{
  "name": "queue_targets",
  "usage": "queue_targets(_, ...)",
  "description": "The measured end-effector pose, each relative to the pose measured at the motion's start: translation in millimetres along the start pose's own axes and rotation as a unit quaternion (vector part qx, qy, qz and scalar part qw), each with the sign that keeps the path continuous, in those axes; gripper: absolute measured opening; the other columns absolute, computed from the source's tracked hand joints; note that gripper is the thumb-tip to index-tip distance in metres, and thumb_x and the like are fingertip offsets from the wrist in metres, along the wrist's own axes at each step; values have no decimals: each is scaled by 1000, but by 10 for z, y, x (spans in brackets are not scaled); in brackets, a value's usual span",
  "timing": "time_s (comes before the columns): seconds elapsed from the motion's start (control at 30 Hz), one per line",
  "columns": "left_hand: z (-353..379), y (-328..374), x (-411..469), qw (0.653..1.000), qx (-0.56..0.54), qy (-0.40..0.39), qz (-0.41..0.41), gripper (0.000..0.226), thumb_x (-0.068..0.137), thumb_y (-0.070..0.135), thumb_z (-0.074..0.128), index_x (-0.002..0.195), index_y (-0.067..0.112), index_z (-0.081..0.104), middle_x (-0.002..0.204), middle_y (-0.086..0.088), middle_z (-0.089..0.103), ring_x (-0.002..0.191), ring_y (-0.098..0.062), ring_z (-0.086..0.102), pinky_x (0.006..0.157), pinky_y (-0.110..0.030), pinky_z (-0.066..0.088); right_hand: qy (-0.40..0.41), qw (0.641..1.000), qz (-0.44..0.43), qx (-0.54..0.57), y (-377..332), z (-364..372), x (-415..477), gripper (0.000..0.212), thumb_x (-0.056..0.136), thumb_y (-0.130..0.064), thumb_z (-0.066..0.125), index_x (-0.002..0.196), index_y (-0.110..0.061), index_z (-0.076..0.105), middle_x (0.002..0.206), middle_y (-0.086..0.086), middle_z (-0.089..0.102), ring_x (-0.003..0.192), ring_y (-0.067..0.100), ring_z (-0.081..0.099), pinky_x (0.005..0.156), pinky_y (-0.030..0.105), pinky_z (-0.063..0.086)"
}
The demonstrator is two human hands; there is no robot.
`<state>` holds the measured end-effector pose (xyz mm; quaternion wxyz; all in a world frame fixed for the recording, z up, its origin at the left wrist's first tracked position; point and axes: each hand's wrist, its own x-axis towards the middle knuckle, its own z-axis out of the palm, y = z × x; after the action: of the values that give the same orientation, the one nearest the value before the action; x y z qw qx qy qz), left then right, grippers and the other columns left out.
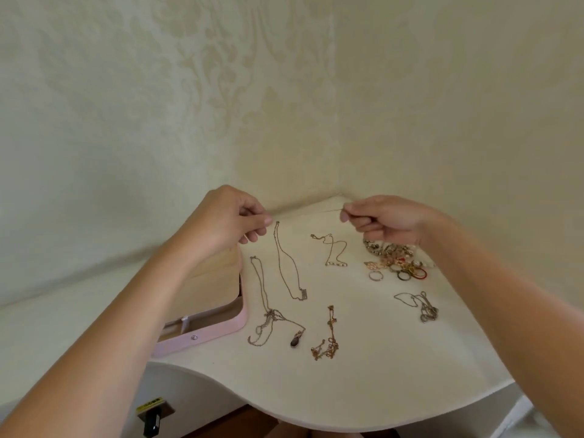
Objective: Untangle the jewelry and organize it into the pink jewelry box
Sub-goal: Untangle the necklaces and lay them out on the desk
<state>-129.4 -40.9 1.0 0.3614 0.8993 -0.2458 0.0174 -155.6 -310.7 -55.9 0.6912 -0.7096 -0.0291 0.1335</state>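
The left hand point(227, 222) and the right hand point(387, 221) are both raised above the table point(363, 374). On each, the fingers are curled and the thumb presses to the forefinger. Between them they pinch 1 thin chain point(335, 210), pulled almost straight. Only the part near the right hand shows; the rest is too fine to see. I judge that the step is to check this chain for knots before it goes to the box point(205, 335).

The box stands open at the left, partly under the left forearm, with its pink rim toward the person. Its inside is mostly hidden.

To do this well, the pull should be gentle, because a hard pull on so fine a chain can tighten a knot or break a link. Then it seems best to release 1 end, let the chain hang, and lay it into the box from the low end first, so that it does not fold on itself.

The way to the box goes left, over a long chain point(287, 263) and a chain with a dark pendant point(271, 317), so the hanging end must travel high. A pile of rings point(395, 262) lies just under the right hand. The 2 walls meet close behind the hands, so there is little room at the back. Near the curved front edge there is more bare table, but a rose chain point(328, 336) lies there.
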Motion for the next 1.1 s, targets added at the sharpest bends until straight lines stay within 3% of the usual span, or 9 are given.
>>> queue_targets(0.23,607,-450,137,998,54,-4,-29,12,88,13,62,85,18,73,74,7,67,67,-6,63,65,-23,53,204,957,83,-187,-129,-349,779,20,93,-16,56,95,0,67,64,0,51,51,9,39,45,15,36)
queue_targets(0.43,1057,-561,205,973,226,33,30,23,95,18,49,108,14,67,103,-1,63,87,-14,60,66,-21,44,243,935,62,-250,43,-301,1676,27,79,-12,72,98,8,69,78,12,69,67,20,59,88,34,52)
queue_targets(0.53,1195,-561,196,934,352,22,65,33,53,16,88,77,17,65,65,7,60,46,-6,40,36,-14,10,218,928,76,-294,175,-268,1925,20,78,-18,71,84,1,73,84,14,72,69,18,57,87,33,53)
queue_targets(0.6,1246,-534,206,910,407,15,79,53,18,9,91,57,21,58,45,8,47,41,-5,22,37,-13,-2,172,924,90,-328,251,-201,1950,19,80,-22,69,69,-7,67,74,10,65,66,18,53,74,30,48)
queue_targets(0.7,1371,-547,180,901,420,2,109,51,8,1,84,46,19,54,41,7,39,41,-8,19,43,-15,-9,139,942,56,-301,350,-143,1932,31,80,-20,71,82,11,68,75,15,64,66,21,53,72,33,49)
queue_targets(0.8,1393,-376,87,902,415,-41,109,26,59,26,85,58,15,62,55,2,50,46,-13,44,38,-21,17,140,955,32,-260,269,-134,1736,34,80,-20,73,99,8,67,83,12,67,66,19,60,77,30,54)
queue_targets(0.87,1435,-353,55,908,404,-46,101,31,96,37,45,89,13,64,86,-2,61,78,-18,59,58,-26,36,128,948,25,-291,145,-156,1501,30,82,-22,72,103,-2,67,88,3,64,71,14,63,72,23,53)
queue_targets(1.0,1387,-123,-97,939,317,-23,134,37,99,37,32,123,19,54,113,2,61,102,-16,57,77,-28,44,108,932,-6,-345,-21,-190,833,19,84,-25,69,97,-11,70,95,3,70,84,17,68,77,25,55)
queue_targets(1.1,1512,42,-195,952,210,-82,209,38,100,29,34,135,22,45,129,4,54,120,-13,46,96,-27,40,145,916,-8,-374,-12,-119,281,16,83,-27,70,89,-12,71,84,2,72,74,12,68,70,24,55)
